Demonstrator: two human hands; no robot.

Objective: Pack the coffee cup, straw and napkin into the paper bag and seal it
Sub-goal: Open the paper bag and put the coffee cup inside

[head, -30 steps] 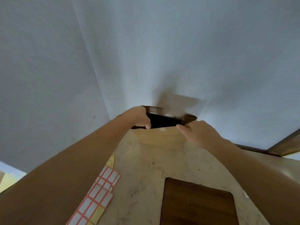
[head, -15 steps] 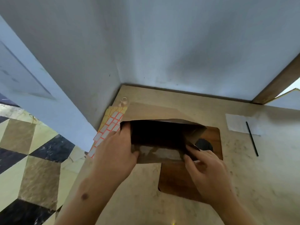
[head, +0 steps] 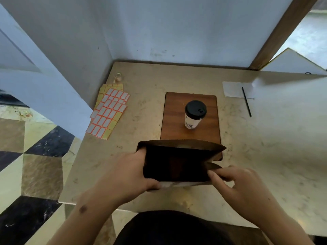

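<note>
A brown paper bag (head: 182, 145) stands open near the table's front edge, its dark mouth facing me. My left hand (head: 129, 172) grips the bag's left rim. My right hand (head: 235, 184) pinches the right rim. Behind the bag a white coffee cup (head: 193, 117) with a black lid stands upright on a wooden board (head: 175, 114). At the far right lies a white napkin (head: 233, 89), and a thin black straw (head: 246, 101) rests partly across it.
Sheets of red-bordered stickers (head: 108, 112) lie at the table's (head: 141, 89) left side, with a small clear bottle (head: 118, 77) behind them. Walls close off the left and back. A wooden post (head: 279, 34) rises at the back right. Patterned floor shows to the left.
The bag has come toward me off the board, uncovering the cup. Both hands kept hold of its rim and the mouth is spread wider. The view has tilted down.
</note>
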